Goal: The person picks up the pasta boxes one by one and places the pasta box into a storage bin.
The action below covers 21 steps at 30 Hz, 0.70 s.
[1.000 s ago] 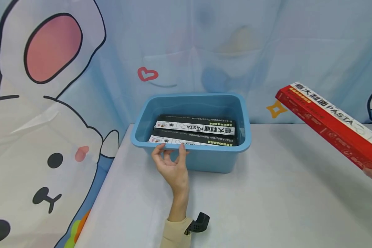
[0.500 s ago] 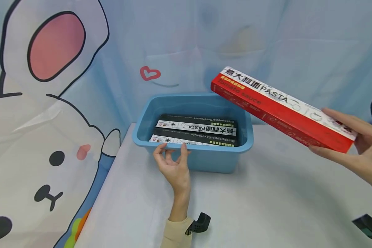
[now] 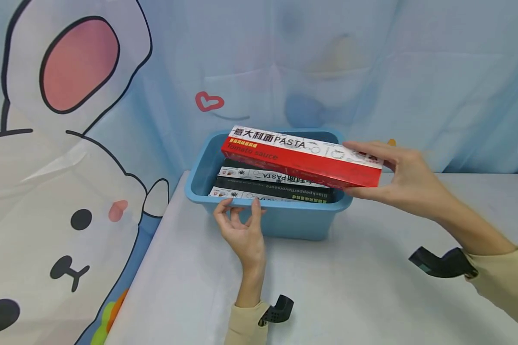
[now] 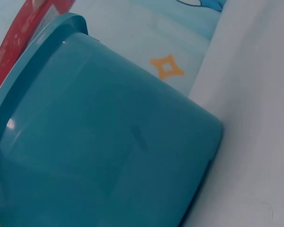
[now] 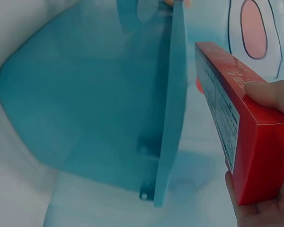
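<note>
My right hand grips the right end of a red and white pasta box, marked "Tomato sauce". The box is tilted, its left end higher, above the mouth of a blue plastic bin. In the right wrist view, the thumb presses one face of the pasta box with fingers on the opposite side. Inside the bin lie black and white pasta boxes, partly hidden by the red one. My left hand holds the bin's front rim with bent fingers and thumb. It barely shows in the left wrist view.
The bin stands on a white-covered table, close to a light blue printed curtain behind it. A large cartoon animal print covers the cloth at left. Both wrists carry black camera mounts.
My right hand has come in from the right edge, carrying the red pasta box leftward and then down over the bin. The left hand has stayed at the front rim.
</note>
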Motion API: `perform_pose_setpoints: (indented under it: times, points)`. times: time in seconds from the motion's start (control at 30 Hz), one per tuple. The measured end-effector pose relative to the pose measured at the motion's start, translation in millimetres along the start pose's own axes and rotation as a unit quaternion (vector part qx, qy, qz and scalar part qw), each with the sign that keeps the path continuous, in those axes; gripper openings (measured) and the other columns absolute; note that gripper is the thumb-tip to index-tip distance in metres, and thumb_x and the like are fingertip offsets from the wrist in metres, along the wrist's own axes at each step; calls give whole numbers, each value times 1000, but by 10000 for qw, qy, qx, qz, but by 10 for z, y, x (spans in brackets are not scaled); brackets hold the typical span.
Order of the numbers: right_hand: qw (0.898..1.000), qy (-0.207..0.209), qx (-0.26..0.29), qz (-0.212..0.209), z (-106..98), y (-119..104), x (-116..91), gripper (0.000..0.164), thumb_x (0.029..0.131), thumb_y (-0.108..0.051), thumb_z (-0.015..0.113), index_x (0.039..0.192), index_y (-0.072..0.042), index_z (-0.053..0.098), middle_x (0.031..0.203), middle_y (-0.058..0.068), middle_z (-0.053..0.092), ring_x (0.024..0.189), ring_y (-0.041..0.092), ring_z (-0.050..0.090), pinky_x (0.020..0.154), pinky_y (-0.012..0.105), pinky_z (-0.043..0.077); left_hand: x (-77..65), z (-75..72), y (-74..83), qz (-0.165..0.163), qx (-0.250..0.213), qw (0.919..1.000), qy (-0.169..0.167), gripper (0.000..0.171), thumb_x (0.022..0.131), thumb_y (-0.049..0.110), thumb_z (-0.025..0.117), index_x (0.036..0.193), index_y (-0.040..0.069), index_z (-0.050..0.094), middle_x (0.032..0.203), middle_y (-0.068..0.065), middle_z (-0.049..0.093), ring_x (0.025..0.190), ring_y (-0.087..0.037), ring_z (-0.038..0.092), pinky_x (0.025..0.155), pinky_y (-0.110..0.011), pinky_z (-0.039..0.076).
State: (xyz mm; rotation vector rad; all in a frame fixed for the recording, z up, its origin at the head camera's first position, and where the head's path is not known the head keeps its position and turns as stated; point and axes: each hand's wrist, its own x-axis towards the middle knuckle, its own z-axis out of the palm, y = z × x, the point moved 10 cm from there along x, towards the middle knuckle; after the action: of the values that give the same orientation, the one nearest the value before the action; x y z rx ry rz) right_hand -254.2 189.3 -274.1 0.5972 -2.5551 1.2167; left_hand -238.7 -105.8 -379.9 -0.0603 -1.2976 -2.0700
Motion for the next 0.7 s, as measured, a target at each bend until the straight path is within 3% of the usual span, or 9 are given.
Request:
perform_pose_setpoints:
  times: [0.1, 0.23, 0.47, 0.7]
  points:
    - [9994, -247, -56, -240, 155, -62, 105, 81, 78, -12, 92, 151, -13, 57, 147, 20, 57, 130, 33, 48, 84, 2, 42, 4, 4, -9, -41, 7, 10000, -22, 55, 90, -8, 74, 129, -14, 35, 120, -24, 42, 96, -21, 58, 71, -37, 67]
    - [9985, -460, -108, -292, 308, -78, 215, 80, 78, -15, 93, 150, -11, 58, 144, 20, 59, 126, 36, 52, 84, 9, 46, -3, 5, -27, -111, 8, 9999, -44, 56, 90, -9, 73, 130, -14, 34, 125, -36, 37, 99, -21, 59, 73, -37, 67]
    - [9951, -946, -232, -174, 520, -34, 337, 74, 82, -20, 91, 148, -9, 60, 141, 19, 61, 121, 33, 54, 82, 30, 59, -13, 4, -23, -64, -11, 10000, -34, 53, 90, -8, 74, 128, -8, 37, 124, -36, 38, 98, -21, 58, 72, -38, 67]
    - [9916, -1292, -2, 64, 693, 47, 376, 76, 82, -18, 91, 148, -4, 57, 146, 23, 57, 128, 39, 52, 92, 52, 60, -30, 16, -15, -40, -126, 9999, -21, 51, 89, -9, 74, 126, -7, 39, 125, -36, 36, 96, -21, 57, 69, -36, 67]
